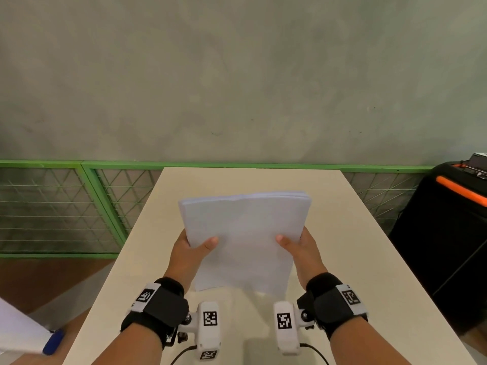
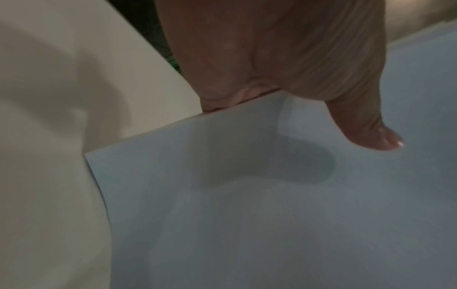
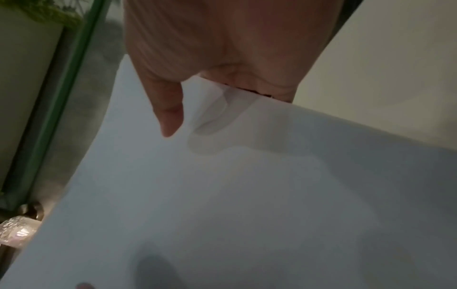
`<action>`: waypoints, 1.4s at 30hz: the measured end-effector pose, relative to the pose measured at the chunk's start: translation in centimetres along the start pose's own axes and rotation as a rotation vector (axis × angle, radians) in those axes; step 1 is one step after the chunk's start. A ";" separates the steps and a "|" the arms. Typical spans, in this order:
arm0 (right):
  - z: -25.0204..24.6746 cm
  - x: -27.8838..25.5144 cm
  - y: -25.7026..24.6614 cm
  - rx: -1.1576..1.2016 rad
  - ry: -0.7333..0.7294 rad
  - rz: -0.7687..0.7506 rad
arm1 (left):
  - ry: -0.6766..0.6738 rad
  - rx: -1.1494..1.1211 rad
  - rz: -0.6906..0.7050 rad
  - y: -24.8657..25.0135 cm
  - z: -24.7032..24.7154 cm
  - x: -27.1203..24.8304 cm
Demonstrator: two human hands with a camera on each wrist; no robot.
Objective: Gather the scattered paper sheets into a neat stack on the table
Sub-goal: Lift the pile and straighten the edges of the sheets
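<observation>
Nearest the person, the left hand [image 1: 188, 248] and the right hand [image 1: 303, 247] each grip one long side of the paper stack [image 1: 245, 238], thumbs pressed flat on the top sheet and the other fingers hidden beneath, so each hand is clamped on the paper; this two-sided hold probably serves to square the edges before the sheets are set down; the stack is held just above the counter [image 1: 342, 233], over its middle, its near end drooping toward the counter while the far end rises; its long axis runs away from the person toward the counter's far edge, leaning slightly to the right; in the right wrist view a sheet corner [image 3: 212, 91] curls by the palm, so the edges seem not quite flush; beyond the counter's far edge stands a green mesh fence [image 1: 79, 206].
</observation>
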State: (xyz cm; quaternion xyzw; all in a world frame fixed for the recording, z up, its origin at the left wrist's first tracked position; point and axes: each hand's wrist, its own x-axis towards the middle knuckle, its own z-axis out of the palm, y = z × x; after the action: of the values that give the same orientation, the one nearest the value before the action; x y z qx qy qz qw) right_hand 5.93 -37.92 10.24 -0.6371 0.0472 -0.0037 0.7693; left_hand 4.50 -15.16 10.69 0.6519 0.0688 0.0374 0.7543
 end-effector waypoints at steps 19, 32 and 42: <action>-1.2 -1.1 -2.2 0.008 0.118 -0.190 | -0.008 0.073 0.122 2.3 0.6 0.2; 0.1 -0.2 -2.6 -0.197 0.190 -0.081 | 0.044 0.091 0.043 2.3 1.5 0.6; 0.5 -2.3 -4.3 -0.235 0.193 -0.274 | 0.079 0.093 0.216 2.6 1.3 -0.5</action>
State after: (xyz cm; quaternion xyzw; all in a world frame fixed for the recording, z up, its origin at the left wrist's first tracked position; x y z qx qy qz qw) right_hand 3.89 -38.11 14.66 -0.7196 0.0337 -0.1640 0.6738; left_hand 4.33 -16.13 13.51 0.6877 0.0297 0.1409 0.7116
